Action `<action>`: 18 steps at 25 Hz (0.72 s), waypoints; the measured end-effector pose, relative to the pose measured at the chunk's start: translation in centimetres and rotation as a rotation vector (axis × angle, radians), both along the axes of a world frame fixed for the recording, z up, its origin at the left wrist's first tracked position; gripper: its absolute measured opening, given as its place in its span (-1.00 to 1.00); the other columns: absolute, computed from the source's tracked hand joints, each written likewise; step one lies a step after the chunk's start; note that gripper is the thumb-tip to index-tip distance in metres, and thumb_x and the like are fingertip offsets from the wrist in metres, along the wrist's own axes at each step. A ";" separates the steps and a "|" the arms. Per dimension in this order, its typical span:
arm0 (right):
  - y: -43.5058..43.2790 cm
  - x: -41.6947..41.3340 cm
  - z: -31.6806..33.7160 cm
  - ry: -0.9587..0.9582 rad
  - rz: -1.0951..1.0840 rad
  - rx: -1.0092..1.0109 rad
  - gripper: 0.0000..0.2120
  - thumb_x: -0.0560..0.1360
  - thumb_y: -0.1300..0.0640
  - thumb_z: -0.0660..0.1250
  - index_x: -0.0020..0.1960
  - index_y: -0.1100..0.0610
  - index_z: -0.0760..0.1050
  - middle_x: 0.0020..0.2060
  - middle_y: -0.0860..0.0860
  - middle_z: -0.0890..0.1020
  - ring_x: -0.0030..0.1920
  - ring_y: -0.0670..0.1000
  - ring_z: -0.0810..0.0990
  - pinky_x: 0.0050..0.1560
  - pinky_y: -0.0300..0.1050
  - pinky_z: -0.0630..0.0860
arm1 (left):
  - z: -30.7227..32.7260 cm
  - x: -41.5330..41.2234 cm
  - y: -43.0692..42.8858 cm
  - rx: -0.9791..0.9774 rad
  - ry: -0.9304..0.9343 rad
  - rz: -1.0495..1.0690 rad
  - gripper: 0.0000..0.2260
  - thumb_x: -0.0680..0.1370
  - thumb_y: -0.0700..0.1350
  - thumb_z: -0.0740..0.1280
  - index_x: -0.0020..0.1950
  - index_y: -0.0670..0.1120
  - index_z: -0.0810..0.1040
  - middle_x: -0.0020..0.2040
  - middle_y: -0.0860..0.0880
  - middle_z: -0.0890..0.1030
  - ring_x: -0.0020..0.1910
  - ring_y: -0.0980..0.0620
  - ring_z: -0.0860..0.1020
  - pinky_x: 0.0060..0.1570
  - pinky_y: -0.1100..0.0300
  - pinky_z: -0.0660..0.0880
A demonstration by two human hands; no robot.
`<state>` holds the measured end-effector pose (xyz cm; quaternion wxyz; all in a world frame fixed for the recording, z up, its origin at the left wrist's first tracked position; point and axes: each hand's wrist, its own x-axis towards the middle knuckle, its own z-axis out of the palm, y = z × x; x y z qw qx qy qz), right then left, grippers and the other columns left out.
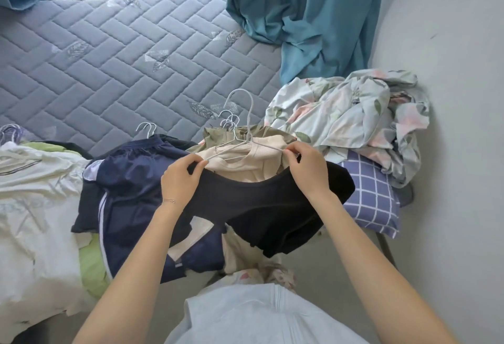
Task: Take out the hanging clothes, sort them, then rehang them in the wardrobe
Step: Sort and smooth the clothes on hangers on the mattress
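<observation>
A black garment (272,207) hangs between my two hands over a pile of clothes. My left hand (181,180) pinches its left shoulder together with the left end of a white wire hanger (249,122). My right hand (306,169) pinches the right shoulder and the hanger's right end. The hanger's hook points up and away from me. Under it lie a beige top (245,163), an olive garment (215,136) and navy shorts with white stripes (131,180), several on white hangers (229,120).
A grey quilted mattress (109,57) carries the pile. White and light green clothes (35,193) lie at the left. A floral sheet (354,114) and a blue checked pillow (371,201) sit at the right by the wall (450,43). Teal curtains (313,10) hang behind.
</observation>
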<state>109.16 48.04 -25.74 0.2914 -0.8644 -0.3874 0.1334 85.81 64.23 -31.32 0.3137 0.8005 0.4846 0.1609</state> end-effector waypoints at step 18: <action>14.6 12.5 -33.6 0.019 0.211 -0.201 -0.73 0.52 0.25 0.24 0.19 0.19 0.56 0.08 0.10 0.64 0.12 0.14 0.56 0.18 0.04 0.46 | -30.2 13.1 10.6 0.200 0.129 -0.016 -0.81 0.57 -0.21 0.28 0.15 -0.14 0.59 0.09 -0.12 0.62 0.06 -0.18 0.56 0.08 -0.07 0.48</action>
